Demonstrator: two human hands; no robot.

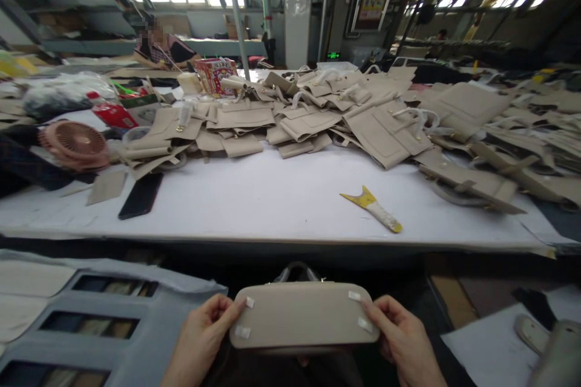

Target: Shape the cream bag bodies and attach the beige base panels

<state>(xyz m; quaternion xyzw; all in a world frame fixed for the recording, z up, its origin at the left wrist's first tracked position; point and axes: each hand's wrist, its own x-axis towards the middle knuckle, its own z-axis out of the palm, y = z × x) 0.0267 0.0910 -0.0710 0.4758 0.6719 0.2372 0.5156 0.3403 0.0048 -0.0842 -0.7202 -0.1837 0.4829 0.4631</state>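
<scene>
Low in the picture, below the table's near edge, I hold a beige handbag (303, 316) with its flat oblong bottom turned towards me. Small white tape patches sit at its corners, and a dark handle arches behind its top edge. My left hand (204, 332) grips the bag's left end, thumb on the panel near a tape patch. My right hand (402, 338) grips the right end the same way.
A white worktable (272, 193) carries a big heap of beige bag pieces (345, 115), a yellow-bladed scraper (372, 208), a black phone (140, 195), a pink fan (75, 144) and a red box (216, 75). A person sits at the far left (158, 45). A grey slotted panel (91, 320) lies at lower left.
</scene>
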